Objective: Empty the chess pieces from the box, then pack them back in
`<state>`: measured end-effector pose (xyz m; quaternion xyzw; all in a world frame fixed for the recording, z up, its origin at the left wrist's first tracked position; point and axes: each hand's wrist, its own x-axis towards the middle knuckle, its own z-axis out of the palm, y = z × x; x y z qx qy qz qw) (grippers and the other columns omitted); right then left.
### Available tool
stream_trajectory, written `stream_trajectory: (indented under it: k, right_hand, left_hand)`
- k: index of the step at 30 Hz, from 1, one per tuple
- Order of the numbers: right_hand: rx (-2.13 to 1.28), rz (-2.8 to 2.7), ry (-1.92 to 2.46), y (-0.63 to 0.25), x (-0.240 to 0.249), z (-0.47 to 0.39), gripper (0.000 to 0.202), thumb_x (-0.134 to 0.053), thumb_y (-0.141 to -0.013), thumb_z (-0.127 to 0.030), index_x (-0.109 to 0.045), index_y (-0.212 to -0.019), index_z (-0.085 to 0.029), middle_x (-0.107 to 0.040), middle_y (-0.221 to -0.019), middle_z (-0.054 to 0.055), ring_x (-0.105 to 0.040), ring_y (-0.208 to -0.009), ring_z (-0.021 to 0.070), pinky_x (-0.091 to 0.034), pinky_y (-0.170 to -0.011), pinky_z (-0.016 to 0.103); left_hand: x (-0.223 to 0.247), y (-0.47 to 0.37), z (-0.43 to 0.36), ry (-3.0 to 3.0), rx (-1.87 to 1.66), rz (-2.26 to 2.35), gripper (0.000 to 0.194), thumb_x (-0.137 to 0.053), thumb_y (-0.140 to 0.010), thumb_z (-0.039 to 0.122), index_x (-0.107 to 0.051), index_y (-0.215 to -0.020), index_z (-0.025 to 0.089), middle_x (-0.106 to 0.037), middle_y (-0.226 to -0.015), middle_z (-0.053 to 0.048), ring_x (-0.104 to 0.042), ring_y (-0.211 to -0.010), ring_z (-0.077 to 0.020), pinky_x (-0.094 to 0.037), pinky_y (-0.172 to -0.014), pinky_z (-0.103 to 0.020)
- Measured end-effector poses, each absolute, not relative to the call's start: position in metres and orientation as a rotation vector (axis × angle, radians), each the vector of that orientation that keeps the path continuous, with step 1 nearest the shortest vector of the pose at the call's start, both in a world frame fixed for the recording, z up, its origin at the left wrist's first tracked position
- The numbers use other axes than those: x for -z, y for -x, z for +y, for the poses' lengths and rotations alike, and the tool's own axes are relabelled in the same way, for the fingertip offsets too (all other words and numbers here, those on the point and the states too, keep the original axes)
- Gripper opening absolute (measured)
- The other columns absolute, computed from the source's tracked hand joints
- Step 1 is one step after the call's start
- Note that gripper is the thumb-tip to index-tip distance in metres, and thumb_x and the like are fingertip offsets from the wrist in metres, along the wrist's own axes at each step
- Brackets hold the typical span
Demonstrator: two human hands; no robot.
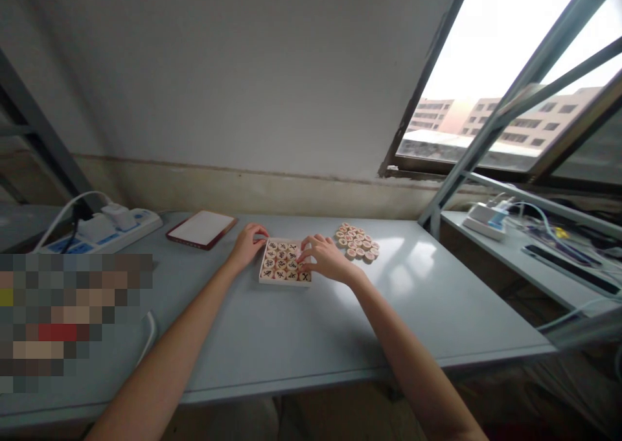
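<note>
Box sits on the desk between both hands, probably there so each reaches it easily. Left hand curls at its back left corner, likely steadying it; whether it pinches the rim, I cannot tell. Right hand bends over the right side, fingers partly spread, any grip on a piece hidden. Inside, pieces lie flat in rows, characters up. Loose pieces cluster beyond the right hand, seemingly kept within reach.
</note>
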<state>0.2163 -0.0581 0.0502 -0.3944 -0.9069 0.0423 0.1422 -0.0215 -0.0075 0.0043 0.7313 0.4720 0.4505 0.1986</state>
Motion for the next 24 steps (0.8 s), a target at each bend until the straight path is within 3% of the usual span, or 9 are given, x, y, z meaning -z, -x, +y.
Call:
stream_trajectory:
  k: [8,13,17,24]
  right_hand:
    - [-0.327,-2.581,1.145,-0.216,-0.051,-0.055,0.017,-0.065,-0.068,-0.036,-0.062,-0.078,-0.022,-0.061,-0.080,0.000,-0.049,-0.083,0.0159,-0.025,-0.074,0.028]
    - [-0.445,-2.538,1.102,-0.219,-0.046,-0.050,0.019,-0.068,-0.066,-0.032,-0.065,-0.083,-0.023,-0.060,-0.079,0.000,-0.050,-0.070,0.0111,-0.030,-0.068,0.023]
    - [-0.557,-2.496,1.051,-0.222,-0.043,-0.044,0.017,-0.064,-0.069,-0.028,-0.067,-0.084,-0.022,-0.061,-0.077,0.001,-0.049,-0.066,0.0104,-0.035,-0.062,0.020]
    - [-0.402,-2.260,1.247,-0.248,-0.045,-0.031,0.019,-0.052,-0.079,-0.029,-0.065,-0.090,-0.021,-0.063,-0.080,0.002,-0.052,-0.067,0.0113,-0.038,-0.063,0.022]
  left_hand:
    - [-0.004,0.019,-0.009,-2.023,-1.207,1.336,0.027,-0.048,-0.067,0.005,-0.062,-0.087,0.017,-0.051,-0.099,-0.006,-0.052,-0.091,-0.0156,-0.053,-0.066,-0.026]
    - [0.000,0.021,-0.007,-2.082,-1.141,1.354,0.026,-0.048,-0.066,0.005,-0.066,-0.080,0.017,-0.054,-0.098,-0.006,-0.053,-0.092,-0.0164,-0.052,-0.071,-0.028]
    - [0.003,0.022,-0.004,-2.097,-1.130,1.375,0.025,-0.048,-0.065,0.005,-0.066,-0.079,0.016,-0.055,-0.098,-0.006,-0.053,-0.092,-0.0165,-0.052,-0.069,-0.027]
    - [0.005,0.021,-0.004,-2.113,-1.129,1.379,0.024,-0.048,-0.065,0.007,-0.066,-0.079,0.014,-0.056,-0.097,-0.008,-0.054,-0.091,-0.0173,-0.052,-0.068,-0.027]
